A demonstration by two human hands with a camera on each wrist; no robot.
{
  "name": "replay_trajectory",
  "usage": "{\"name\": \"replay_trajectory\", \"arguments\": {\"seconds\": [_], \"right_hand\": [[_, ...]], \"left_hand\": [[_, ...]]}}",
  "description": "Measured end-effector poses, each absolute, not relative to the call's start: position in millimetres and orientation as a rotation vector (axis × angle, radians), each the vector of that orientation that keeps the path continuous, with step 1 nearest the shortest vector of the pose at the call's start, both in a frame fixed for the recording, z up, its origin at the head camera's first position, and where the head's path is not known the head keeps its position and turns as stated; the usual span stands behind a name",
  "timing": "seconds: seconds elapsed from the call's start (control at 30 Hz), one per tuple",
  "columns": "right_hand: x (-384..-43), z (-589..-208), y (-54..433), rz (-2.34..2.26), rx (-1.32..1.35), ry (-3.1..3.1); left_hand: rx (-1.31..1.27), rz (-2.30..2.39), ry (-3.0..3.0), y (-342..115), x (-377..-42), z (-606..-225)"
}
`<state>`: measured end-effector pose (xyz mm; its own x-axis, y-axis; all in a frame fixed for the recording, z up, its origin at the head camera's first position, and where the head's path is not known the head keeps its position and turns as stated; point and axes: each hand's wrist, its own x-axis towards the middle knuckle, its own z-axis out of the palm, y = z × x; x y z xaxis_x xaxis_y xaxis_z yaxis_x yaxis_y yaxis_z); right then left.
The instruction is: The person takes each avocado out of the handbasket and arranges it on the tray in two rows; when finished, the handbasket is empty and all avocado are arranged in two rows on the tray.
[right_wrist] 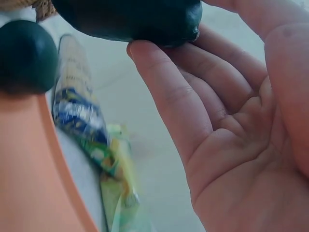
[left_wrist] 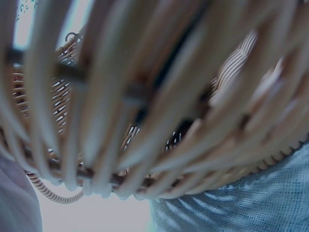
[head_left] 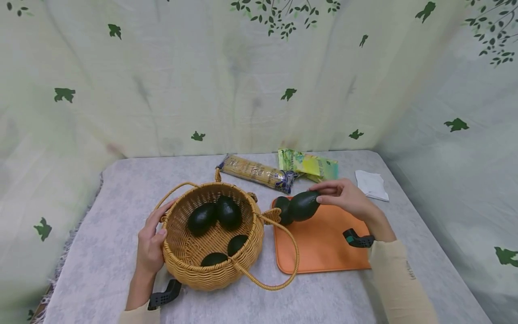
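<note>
In the head view my left hand [head_left: 149, 243] grips the left rim of a round wicker basket [head_left: 210, 279], which tilts toward me. Inside it lie several dark green avocados [head_left: 229, 213]. My right hand [head_left: 348, 198] pinches the end of another avocado [head_left: 304, 206] between thumb and fingers, above an orange cutting board [head_left: 323, 243]. One more avocado [head_left: 284, 210] sits at the board's far left corner, partly behind the held one. The right wrist view shows the fingers [right_wrist: 164, 92] around the tip of the held avocado [right_wrist: 130, 19]. Basket weave fills the left wrist view.
Behind the basket lie a packet of noodles [head_left: 259, 173] and green-yellow packets [head_left: 309, 165]. A folded white tissue [head_left: 372, 185] is at the right. The basket's loop handle [head_left: 297, 252] hangs over the board's left edge. A grey-white cloth [head_left: 105, 270] covers the table.
</note>
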<state>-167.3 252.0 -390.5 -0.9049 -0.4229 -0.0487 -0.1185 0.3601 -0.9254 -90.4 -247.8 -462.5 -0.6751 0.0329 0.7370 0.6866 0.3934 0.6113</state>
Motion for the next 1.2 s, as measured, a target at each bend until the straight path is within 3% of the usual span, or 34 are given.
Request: {"name": "replay_trajectory", "arguments": {"seconds": [1.2], "right_hand": [[-197.7,-432.7,264.3,-1.278,-0.389,2.466]], "left_hand": [[-0.603,-1.313,-2.02,-248.8,-90.7,-463.9]]}}
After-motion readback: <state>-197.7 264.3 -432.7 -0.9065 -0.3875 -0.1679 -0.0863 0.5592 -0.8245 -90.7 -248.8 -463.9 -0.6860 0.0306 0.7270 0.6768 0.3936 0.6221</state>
